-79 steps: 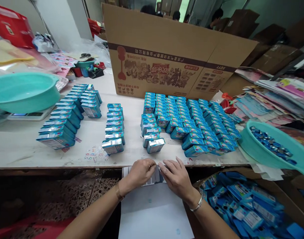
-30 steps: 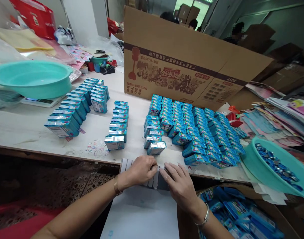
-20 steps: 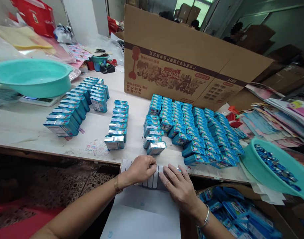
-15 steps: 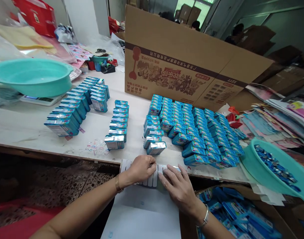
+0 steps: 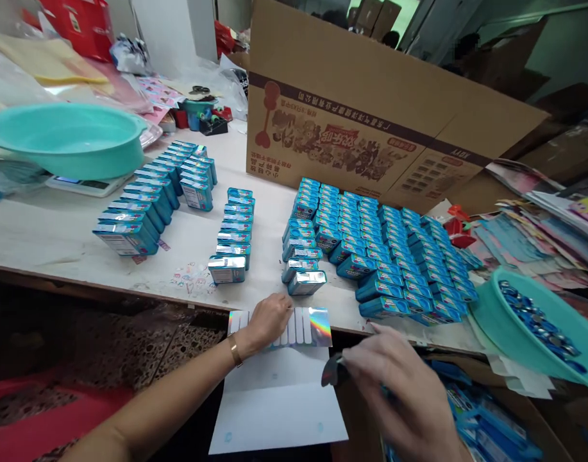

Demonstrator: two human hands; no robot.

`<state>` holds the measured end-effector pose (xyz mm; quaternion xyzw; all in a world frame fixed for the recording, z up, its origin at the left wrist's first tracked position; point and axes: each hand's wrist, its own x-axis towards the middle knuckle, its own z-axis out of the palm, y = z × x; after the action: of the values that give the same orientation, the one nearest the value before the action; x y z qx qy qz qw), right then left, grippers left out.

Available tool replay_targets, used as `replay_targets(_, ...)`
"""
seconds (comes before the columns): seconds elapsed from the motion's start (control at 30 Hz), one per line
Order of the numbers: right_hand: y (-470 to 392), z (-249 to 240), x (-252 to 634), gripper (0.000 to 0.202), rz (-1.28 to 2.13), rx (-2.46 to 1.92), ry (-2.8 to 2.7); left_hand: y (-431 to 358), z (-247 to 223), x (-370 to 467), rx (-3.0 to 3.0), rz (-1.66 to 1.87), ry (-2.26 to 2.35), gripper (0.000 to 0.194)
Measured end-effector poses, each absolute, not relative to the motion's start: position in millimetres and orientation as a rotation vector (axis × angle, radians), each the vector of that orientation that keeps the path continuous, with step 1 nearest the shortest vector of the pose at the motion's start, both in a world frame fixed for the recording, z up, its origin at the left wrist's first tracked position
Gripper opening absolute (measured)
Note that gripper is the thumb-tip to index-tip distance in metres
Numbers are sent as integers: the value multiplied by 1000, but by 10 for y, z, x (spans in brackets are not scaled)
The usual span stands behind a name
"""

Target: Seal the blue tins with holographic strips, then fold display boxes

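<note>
The right hand (image 5: 402,388) is pinching a dark shiny strip (image 5: 333,372), just off the shiny sheet (image 5: 320,324) by the front edge of the table (image 5: 190,240). The left hand (image 5: 268,319) is resting on that sheet with bent fingers; I cannot tell if they are pinching it. The step in hand seems to be taking strips off; the next move is likely calling for a light, steady pinch. Blue boxes (image 5: 307,284) are standing near the front edge, crowding the way. A big carton (image 5: 346,61) is standing behind them.

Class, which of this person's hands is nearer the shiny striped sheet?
Left. The left hand is on the striped sheet; the right hand is apart, off to its right.
</note>
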<state>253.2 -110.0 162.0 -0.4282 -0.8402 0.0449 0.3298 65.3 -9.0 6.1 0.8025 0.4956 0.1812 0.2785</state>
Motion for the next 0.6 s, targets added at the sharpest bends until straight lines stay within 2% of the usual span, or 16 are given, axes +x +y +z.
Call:
replay_targets(0.13,-697,1719,2485,11,545,-1380,-1852,-215,222,593,1616,980,1062,35)
replay_targets(0.27,-302,1571,2368,21,787,-1451,-1669,-275,534,536,1173,1033,693,70)
replay_targets(0.33,-177,1509,2306,22,842,-1460,-1646,-263,659,557,1163,1064,689,75)
replay_targets(0.5,-16,1463,2216,23,958,-1483,-1663,-93,761,675,1017,1132,862,33)
replay_targets(0.6,84,1471,2204,29,1137,-1512,-1605,42,736,650,1006,1223,948,27)
